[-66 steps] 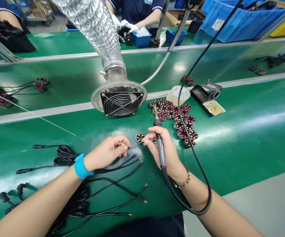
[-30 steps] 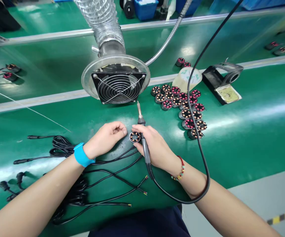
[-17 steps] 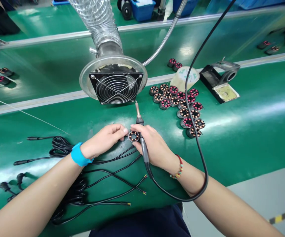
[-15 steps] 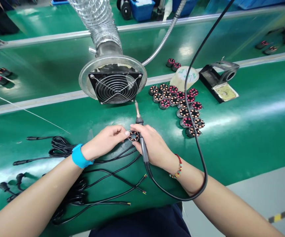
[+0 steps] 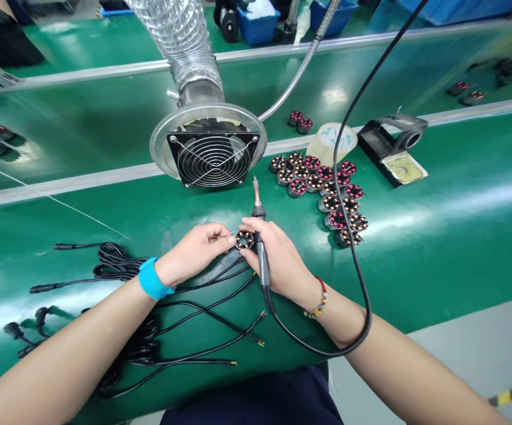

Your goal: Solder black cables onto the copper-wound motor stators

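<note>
Between my hands is a small round motor stator (image 5: 244, 239) with a ring of copper windings and an open centre. My right hand (image 5: 277, 254) grips it at its right side with thumb and fingers. The same hand holds a soldering iron (image 5: 262, 260), its metal tip pointing away from me toward the fan. At the stator's left edge my left hand (image 5: 202, 248) is closed in a pinch, by a thin wire end there. Black cables (image 5: 211, 316) with stripped coloured ends lie beneath and in front of both hands.
A fume extractor fan (image 5: 215, 160) on a foil duct hangs ahead. Several stators (image 5: 314, 182) stand grouped at the right, beside a soldering iron stand (image 5: 393, 144) with a sponge. The iron's black cord (image 5: 357, 260) loops over my right forearm. Coiled cables (image 5: 116, 262) lie left.
The view has shifted slightly. Both hands, the stator and the iron sit a little further right in the picture; the stator's face shows more fully. The grips look the same.
</note>
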`<state>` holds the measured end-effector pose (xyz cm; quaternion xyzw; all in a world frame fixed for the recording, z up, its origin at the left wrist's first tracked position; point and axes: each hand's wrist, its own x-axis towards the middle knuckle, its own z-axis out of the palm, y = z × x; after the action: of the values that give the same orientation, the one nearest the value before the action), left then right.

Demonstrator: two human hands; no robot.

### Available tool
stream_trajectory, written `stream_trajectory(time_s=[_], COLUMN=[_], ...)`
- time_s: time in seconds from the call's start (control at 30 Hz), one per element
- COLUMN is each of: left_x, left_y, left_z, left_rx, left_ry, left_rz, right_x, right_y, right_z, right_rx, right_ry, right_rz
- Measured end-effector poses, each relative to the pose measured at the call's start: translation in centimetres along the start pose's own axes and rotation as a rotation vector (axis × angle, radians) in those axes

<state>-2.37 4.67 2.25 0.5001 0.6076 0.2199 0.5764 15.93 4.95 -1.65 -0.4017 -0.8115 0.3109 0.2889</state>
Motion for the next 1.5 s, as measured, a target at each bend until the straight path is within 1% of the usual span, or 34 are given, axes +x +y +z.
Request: stream_trajectory(time_s=[0.13, 0.27, 0.33, 0.4, 0.47, 0.5, 0.67, 0.8, 0.83, 0.87, 0.93, 1.0, 1.03, 1.1, 1.17, 1.2, 1.27, 1.33, 1.37, 1.4, 1.5], left_x=[0.0, -0.1, -0.1, -0.1, -0.1, -0.1, 0.1, 0.1, -0.1, -0.3, -1.0, -1.6, -1.9, -2.2, -2.2, -2.1, -1.7, -1.4, -1.3, -1.2, -1.0], left_y=[-0.1, -0.1, -0.1, -0.2, -0.2, -0.2, -0.2, -0.5, -0.6, -0.7, -0.7, -0.7, -0.7, -0.6, -0.3, -0.2, 0.1, 0.3, 0.3, 0.3, 0.1], left_z=[0.1, 0.2, 0.0, -0.2, -0.2, -0.2, 0.2, -0.2, -0.3, -0.4, -0.3, 0.1, 0.3, 0.6, 0.3, 0.0, -0.9, -1.6, -1.8, -1.9, -1.4], left_rx=[0.013, -0.06, -0.116, -0.187, -0.216, -0.191, 0.065, 0.122, 0.159, 0.221, 0.415, 0.636, 0.709, 0.752, 0.715, 0.654, 0.432, 0.136, 0.013, -0.066, -0.146], left_ry=[-0.033, -0.035, 0.007, 0.075, 0.121, 0.127, 0.098, 0.14, 0.13, 0.094, -0.008, -0.07, -0.071, -0.051, -0.029, -0.008, 0.038, 0.062, 0.057, 0.042, 0.0], left_rz=[-0.003, -0.033, -0.057, -0.073, -0.07, -0.056, 0.07, 0.093, 0.104, 0.118, 0.173, 0.248, 0.277, 0.281, 0.237, 0.214, 0.179, 0.15, 0.139, 0.133, 0.13], right_x=[0.1, 0.1, 0.1, 0.1, 0.2, 0.2, 0.3, 0.4, 0.4, 0.4, 0.4, 0.4, 0.4, 0.4, 0.3, 0.3, 0.1, 0.0, 0.0, 0.0, 0.0], right_y=[0.0, -0.1, -0.1, -0.2, -0.3, -0.3, -0.3, 0.3, 0.5, 0.7, 1.1, 1.2, 1.2, 1.0, 0.8, 0.8, 0.7, 0.7, 0.7, 0.7, 0.6], right_z=[0.1, 0.1, 0.0, -0.1, -0.2, -0.2, -0.1, -0.2, -0.3, -0.4, -0.7, -1.0, -1.1, -1.1, -1.0, -0.9, -0.7, -0.5, -0.4, -0.3, 0.1], right_rx=[-0.019, -0.056, -0.079, -0.092, -0.097, -0.1, -0.102, -0.082, -0.071, -0.055, -0.01, 0.034, 0.053, 0.078, 0.093, 0.1, 0.126, 0.159, 0.176, 0.194, 0.279], right_ry=[-0.005, -0.033, -0.044, -0.056, -0.074, -0.082, -0.09, -0.058, -0.051, -0.042, -0.016, 0.026, 0.051, 0.091, 0.119, 0.132, 0.168, 0.204, 0.215, 0.22, 0.21], right_rz=[0.011, 0.016, 0.024, 0.031, 0.029, 0.027, 0.004, -0.049, -0.061, -0.074, -0.102, -0.119, -0.123, -0.124, -0.128, -0.13, -0.131, -0.133, -0.133, -0.131, -0.116])
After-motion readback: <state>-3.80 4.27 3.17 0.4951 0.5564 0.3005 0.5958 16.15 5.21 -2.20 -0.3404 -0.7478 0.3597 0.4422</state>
